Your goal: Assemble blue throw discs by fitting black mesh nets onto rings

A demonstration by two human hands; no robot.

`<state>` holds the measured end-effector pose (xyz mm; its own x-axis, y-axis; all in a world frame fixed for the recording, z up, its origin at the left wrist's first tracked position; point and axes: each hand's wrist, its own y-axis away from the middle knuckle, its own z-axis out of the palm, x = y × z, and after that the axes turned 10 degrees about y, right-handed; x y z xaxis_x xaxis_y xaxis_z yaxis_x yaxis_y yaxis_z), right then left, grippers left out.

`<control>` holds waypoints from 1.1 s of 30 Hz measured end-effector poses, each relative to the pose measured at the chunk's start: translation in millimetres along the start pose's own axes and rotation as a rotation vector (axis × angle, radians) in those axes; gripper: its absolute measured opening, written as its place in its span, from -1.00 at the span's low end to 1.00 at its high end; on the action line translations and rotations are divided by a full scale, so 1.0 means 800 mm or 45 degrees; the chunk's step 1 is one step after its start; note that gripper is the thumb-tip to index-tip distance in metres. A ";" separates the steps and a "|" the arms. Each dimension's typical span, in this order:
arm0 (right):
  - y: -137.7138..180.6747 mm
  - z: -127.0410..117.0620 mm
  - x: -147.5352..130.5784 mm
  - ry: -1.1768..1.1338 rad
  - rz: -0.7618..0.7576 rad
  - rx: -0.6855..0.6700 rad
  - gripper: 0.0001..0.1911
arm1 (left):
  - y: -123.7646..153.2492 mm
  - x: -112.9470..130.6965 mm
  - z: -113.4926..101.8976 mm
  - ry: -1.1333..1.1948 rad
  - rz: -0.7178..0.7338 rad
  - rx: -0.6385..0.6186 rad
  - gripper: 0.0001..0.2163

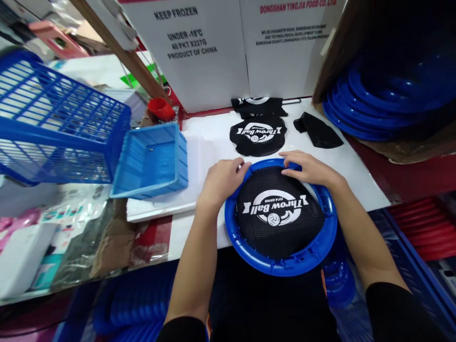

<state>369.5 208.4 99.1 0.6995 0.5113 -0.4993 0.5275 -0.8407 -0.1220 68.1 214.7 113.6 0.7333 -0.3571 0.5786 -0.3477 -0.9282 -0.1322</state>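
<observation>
The left hand (223, 179) curls its grip tight around the flat-lying blue ring (281, 270); the right hand (309, 169), grip spread flat, presses the mesh (261, 237), logo upside down.

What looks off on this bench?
The black mesh isn't seated at the upper right of the blue ring: white shows through a gap by the right hand. The ring overhangs the table edge. The light-blue tray sits tilted beside the blue wire basket.

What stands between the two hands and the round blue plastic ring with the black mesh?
Nothing visible. The left hand and the right hand rest on the far edge of the round blue plastic ring, touching its black mesh.
</observation>
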 end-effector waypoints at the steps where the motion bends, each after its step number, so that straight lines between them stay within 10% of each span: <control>1: -0.001 0.001 -0.001 -0.010 -0.003 -0.040 -0.71 | -0.003 -0.002 0.001 0.103 0.088 0.054 -0.72; 9: -0.003 0.017 0.001 -0.139 -0.111 -0.219 -0.55 | -0.016 0.008 0.040 0.412 0.624 -0.374 -0.73; 25: 0.009 -0.001 0.006 0.026 0.175 -0.211 -0.59 | -0.001 -0.017 0.007 -0.061 0.120 -0.173 -0.74; 33: 0.006 -0.002 0.000 -0.049 0.047 -0.317 -0.51 | 0.007 0.006 0.017 -0.008 0.393 -0.370 -0.76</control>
<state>372.6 204.4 100.1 0.7040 0.4700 -0.5324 0.6080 -0.7863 0.1098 77.8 206.5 104.7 0.5721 -0.6150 0.5427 -0.7012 -0.7100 -0.0654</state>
